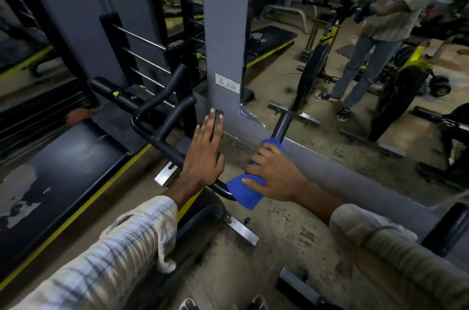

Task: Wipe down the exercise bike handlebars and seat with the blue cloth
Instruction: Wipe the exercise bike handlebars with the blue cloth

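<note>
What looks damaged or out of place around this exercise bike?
The mirror has a broken lower corner beside the pillar, and the black bench pad at left has worn, peeling patches.

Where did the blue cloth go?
In the head view, the blue cloth is wrapped around the right handlebar, gripped by the right hand.

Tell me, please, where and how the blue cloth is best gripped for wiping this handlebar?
Grip the blue cloth where it wraps the right handlebar prong, coming from above with fingers curled over it, as the right hand does. The bar is round and runs away from you, so a wrapped grip probably slides along it.
</note>
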A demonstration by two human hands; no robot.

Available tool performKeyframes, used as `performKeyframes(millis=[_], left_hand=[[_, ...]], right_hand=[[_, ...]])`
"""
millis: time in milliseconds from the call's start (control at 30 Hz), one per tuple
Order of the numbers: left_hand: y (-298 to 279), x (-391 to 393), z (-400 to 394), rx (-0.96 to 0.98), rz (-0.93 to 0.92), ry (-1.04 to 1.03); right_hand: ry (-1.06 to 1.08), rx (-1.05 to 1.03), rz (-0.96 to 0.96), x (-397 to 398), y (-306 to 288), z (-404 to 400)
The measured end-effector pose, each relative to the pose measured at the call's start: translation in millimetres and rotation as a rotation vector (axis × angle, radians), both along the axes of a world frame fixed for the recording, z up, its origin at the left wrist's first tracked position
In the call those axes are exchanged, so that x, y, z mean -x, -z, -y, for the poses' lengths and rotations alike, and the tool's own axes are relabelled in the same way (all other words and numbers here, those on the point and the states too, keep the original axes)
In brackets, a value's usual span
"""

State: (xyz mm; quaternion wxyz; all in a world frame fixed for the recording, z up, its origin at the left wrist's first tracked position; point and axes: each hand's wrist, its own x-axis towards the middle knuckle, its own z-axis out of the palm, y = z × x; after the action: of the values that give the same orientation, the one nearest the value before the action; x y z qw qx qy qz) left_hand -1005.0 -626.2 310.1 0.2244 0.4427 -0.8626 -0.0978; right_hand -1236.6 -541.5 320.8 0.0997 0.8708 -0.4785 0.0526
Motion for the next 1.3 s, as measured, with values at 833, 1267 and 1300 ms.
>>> performKeyframes(millis=[833, 1267, 1300], left_hand=[[-9.0, 4.7, -6.1, 0.066, 0.122, -0.063], [-14.5, 4.9, 28.6, 0.203, 0.214, 0.065], [-14.7, 4.1, 29.6, 0.196, 0.213, 0.069]], right_hand=[[-0.185, 0.137, -0.032, 24.7, 0.5, 32.6], [-0.052, -0.153, -0.18, -6.7, -14.8, 24.9], [-0.065, -0.126, -0.206, -3.1, -20.1, 29.6]])
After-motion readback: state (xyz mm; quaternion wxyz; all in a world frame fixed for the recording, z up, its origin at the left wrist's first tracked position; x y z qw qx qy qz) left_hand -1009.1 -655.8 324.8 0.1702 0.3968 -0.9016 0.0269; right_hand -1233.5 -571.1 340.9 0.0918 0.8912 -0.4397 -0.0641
